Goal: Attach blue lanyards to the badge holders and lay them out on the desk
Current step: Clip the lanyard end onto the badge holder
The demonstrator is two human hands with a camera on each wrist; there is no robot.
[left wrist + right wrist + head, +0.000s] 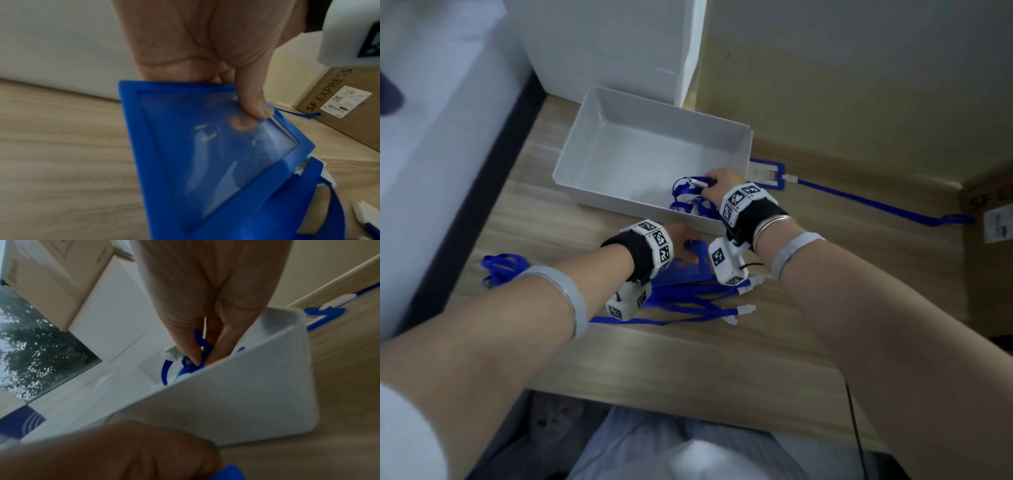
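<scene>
My right hand [717, 186] pinched a lanyard [688, 195] in the tray [654, 116] | left hand [685, 245] gripped a badge holder [216, 154] nearer me | lanyard lay beyond and right of holder

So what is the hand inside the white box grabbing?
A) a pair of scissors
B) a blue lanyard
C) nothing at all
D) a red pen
B: the right hand reaches into the white box and its fingers pinch a blue lanyard there.
</scene>
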